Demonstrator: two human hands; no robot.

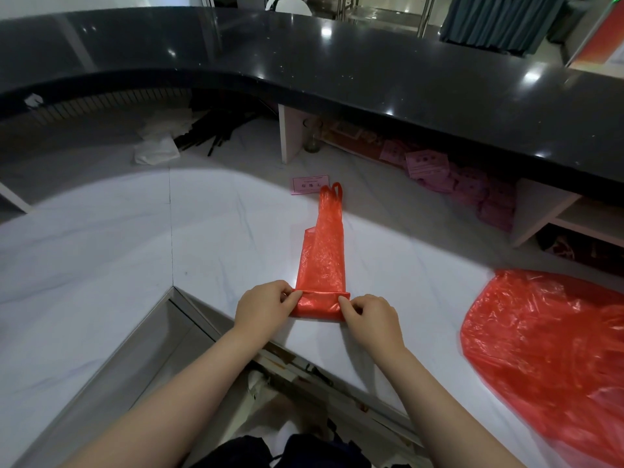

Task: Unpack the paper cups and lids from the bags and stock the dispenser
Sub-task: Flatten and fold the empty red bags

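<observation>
Two red plastic bags [322,261] [547,349], two hands [263,304] [369,317], one pink slip [310,184].

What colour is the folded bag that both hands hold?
Red, translucent bag; head view shows it.

The light is uneven. The white marble worktop [101,231] is bright through its middle band, while a soft curved shadow covers its far edge under the overhanging black counter [371,79], so the recess there is dim and its contents hard to make out. Small white glints of overhead lamps dot the glossy black surface, with pale streaked reflections at its far left. The crumpled red plastic [547,349] at the worktop's right edge shows sheen on its creases. Wide-angle distortion bends the counter into an arc and stretches the forearms near the bottom edge. Corners darken; the background beyond the counter is soft and slightly washed out.
</observation>
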